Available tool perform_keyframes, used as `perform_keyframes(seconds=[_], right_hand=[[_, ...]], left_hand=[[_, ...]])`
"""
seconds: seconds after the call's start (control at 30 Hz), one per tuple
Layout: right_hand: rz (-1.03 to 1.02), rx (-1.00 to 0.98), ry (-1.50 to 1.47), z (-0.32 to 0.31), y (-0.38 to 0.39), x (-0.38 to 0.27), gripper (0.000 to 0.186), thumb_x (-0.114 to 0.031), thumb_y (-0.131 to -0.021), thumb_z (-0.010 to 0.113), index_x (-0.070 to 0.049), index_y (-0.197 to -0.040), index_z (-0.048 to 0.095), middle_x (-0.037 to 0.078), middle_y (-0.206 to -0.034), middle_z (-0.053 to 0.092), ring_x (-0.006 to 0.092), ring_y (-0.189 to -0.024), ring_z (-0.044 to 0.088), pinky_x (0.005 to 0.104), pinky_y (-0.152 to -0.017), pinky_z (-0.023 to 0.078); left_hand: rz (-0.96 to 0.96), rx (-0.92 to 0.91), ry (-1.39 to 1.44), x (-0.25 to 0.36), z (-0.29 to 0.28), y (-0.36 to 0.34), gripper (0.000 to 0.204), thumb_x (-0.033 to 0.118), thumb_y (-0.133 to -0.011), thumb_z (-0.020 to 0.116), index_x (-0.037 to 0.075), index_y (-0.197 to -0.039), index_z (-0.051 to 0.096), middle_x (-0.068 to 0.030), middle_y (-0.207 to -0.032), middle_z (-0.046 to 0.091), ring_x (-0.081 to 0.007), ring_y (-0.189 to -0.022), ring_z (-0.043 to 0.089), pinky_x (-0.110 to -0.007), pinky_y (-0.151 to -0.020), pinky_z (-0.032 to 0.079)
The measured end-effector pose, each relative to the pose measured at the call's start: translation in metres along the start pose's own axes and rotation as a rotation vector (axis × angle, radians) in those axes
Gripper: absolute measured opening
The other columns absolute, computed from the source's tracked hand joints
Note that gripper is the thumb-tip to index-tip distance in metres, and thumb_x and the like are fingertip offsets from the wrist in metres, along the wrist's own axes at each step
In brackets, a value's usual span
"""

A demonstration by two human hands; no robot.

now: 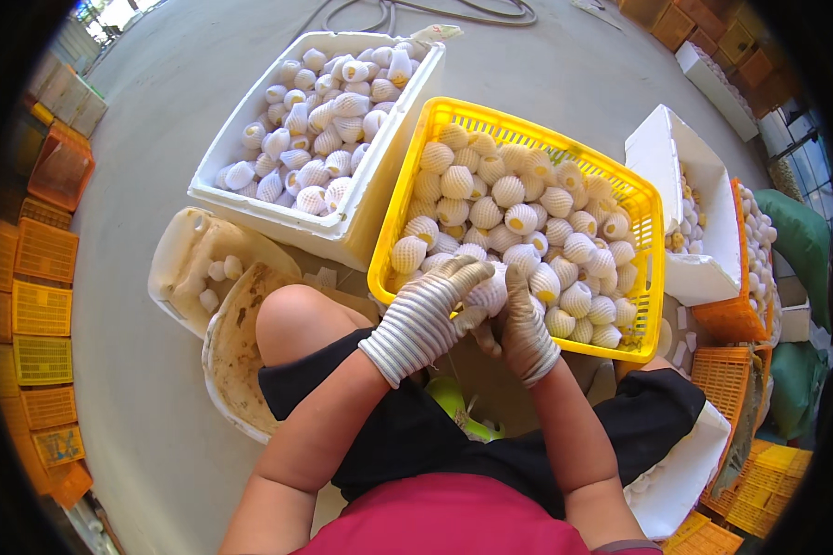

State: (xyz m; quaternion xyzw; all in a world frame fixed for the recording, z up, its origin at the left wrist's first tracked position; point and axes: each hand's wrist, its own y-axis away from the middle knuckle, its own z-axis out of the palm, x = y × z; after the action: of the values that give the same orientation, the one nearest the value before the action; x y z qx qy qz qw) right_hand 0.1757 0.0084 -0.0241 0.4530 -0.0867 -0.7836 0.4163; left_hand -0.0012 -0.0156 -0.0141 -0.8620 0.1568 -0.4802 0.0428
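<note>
Both my hands wear striped pale knit gloves with greyish palms. My left hand [428, 310] and my right hand [528, 324] meet at the near edge of a yellow plastic basket [660, 287]. Between their curled fingers is a round piece in a white foam net sleeve [489, 292], gripped from both sides. The basket is heaped with similar netted pieces [507, 191], some showing yellow through the foam. What kind of fruit is inside cannot be made out. My fingers hide the underside of the held piece.
Left of the basket stands a white foam box [379, 208] full of netted pieces. A cut-open jug [180, 268] and a dirty pale tub [236, 361] sit by my left knee. To the right are another foam box [708, 277] and an orange crate [727, 319]. Stacked crates [42, 310] line the left.
</note>
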Motion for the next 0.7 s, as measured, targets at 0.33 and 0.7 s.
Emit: perform_keyframes(seconds=[0.33,0.7], right_hand=[[-0.576,0.364,0.848,-0.029,-0.004,0.022,0.029,-0.025,-0.100,0.056,0.001,-0.108,0.065,0.014,-0.089,0.069,0.0245,-0.076,0.065,0.0370,-0.068,0.051],[-0.836,0.558,1.126,-0.028,-0.014,0.019,0.019,-0.017,-0.096,0.060,0.000,-0.094,0.068,0.021,-0.071,0.063,0.0376,-0.062,0.062,0.0433,-0.057,0.047]], left_hand=[[-0.379,0.052,0.082,-0.007,0.009,0.002,0.011,0.012,-0.095,0.061,0.001,-0.097,0.059,-0.0154,-0.077,0.066,-0.0239,-0.069,0.065,-0.035,-0.065,0.052],[-0.503,0.027,0.249,-0.023,0.014,-0.003,0.015,0.014,-0.095,0.062,0.001,-0.102,0.059,-0.0129,-0.088,0.064,-0.0155,-0.081,0.060,-0.030,-0.076,0.051]])
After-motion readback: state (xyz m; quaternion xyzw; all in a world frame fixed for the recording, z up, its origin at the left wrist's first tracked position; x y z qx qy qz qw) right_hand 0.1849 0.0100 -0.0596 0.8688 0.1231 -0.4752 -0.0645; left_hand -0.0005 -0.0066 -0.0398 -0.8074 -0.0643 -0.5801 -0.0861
